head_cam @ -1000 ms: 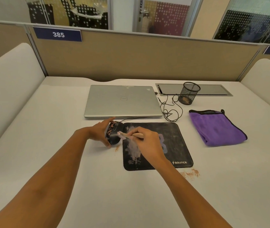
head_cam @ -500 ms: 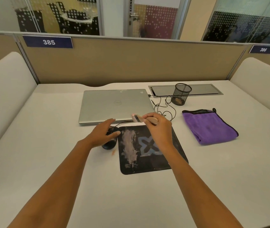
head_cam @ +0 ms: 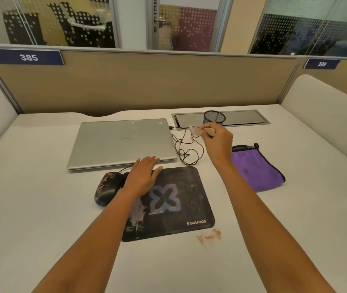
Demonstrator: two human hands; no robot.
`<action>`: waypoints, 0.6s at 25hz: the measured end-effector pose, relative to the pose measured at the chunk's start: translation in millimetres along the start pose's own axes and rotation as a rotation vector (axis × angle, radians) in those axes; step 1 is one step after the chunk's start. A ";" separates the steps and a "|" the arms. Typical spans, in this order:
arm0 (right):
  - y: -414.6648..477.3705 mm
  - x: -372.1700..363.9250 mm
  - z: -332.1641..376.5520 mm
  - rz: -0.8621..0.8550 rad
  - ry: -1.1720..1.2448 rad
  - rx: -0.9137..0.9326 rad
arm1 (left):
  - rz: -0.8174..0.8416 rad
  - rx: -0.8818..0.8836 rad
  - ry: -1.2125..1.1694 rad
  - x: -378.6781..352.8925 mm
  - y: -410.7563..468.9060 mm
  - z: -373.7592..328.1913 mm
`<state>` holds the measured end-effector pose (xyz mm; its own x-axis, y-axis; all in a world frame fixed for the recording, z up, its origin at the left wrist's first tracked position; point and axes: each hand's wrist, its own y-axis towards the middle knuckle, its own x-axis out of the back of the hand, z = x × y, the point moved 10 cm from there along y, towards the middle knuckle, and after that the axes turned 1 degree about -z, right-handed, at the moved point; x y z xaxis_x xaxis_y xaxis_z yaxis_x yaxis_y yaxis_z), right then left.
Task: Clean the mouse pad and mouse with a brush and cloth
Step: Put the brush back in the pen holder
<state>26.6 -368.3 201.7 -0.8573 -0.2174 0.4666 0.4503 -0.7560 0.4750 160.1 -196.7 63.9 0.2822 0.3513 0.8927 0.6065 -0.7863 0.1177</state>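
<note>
White desk [head_cam: 41,208], partitioned office booth; items listed left to right.

1. Dark blue partition label [head_cam: 28,57] printed "385", on the beige divider, far left.
2. Silver laptop [head_cam: 124,140], lid closed, lying flat behind the mouse and mouse pad.
3. Black corded mouse [head_cam: 108,188], oval, streaked with pinkish smears, on the desk touching the left edge of the mouse pad.
4. Left hand [head_cam: 143,178], palm down on the far left corner of the mouse pad, fingers straight and lightly spread, gripping nothing. Fingertips reach the laptop's front edge; the wrist passes just beside the mouse.
5. Black rectangular mouse pad [head_cam: 189,187] with a blue X emblem and "sounce" lettering, in front of the laptop. Pale dusty smears mark its near left part.
6. Thin black cable [head_cam: 186,149], looped on the desk right of the laptop.
7. Small brush [head_cam: 197,131] with a wooden handle and pale bristles pointing left, held beside the pen cup.
8. Brown crumbs [head_cam: 209,236] on the desk, just off the pad's near right corner.
9. Right hand [head_cam: 219,142], fingers curled round the brush handle.
10. Black wire-mesh pen cup [head_cam: 214,117], upright, partly behind the right hand.
11. Grey recessed panel [head_cam: 244,117] in the desk, behind the cup.
12. Purple cloth [head_cam: 257,168] with black edging, folded, flat on the desk right of the pad, apart from both hands.
</note>
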 end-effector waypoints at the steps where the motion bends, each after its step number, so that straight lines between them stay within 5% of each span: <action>1: 12.3 3.7 -6.4 -0.006 -0.010 -0.003 | 0.003 0.013 0.014 -7.0 5.8 -5.7; 15: 153.8 -8.5 -100.8 0.035 -0.197 -0.082 | -0.113 0.124 0.145 -61.1 67.1 -43.9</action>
<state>78.0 -544.9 195.6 -0.7725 -0.1260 0.6224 0.4505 -0.7995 0.3973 150.9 -293.2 36.2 0.1028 0.3503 0.9310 0.7174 -0.6744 0.1745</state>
